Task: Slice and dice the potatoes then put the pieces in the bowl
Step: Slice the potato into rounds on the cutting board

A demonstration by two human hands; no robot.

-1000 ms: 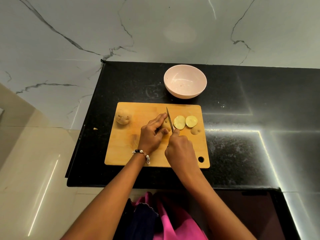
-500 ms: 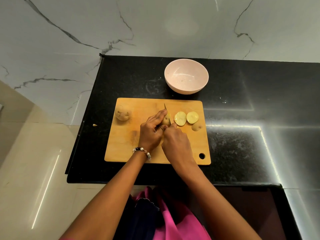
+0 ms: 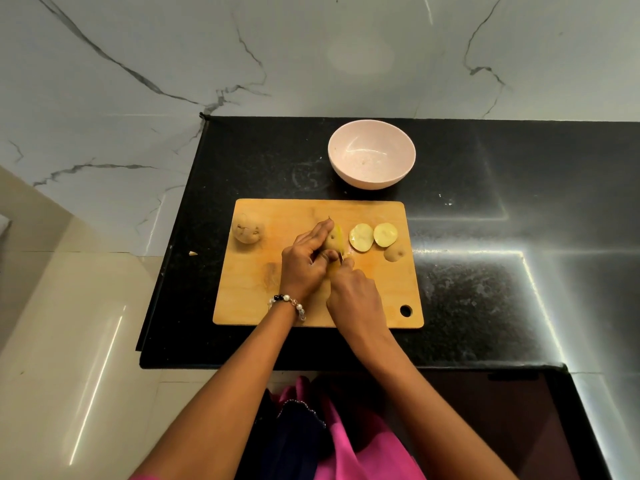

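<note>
Mid-board [image 3: 270,306], a potato [image 3: 333,239] is gripped by the left hand [image 3: 304,268]; a knife [image 3: 341,255] is grasped by the right hand [image 3: 356,299]. Slices [image 3: 361,237] lie rightward, near the edge. Bowl [image 3: 371,154] stands beyond, apart.

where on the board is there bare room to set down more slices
Free: the board's far strip toward the bowl, and the near left corner below the whole potato. Crowded: the middle, where both hands cut, and right, by the slices.
</note>
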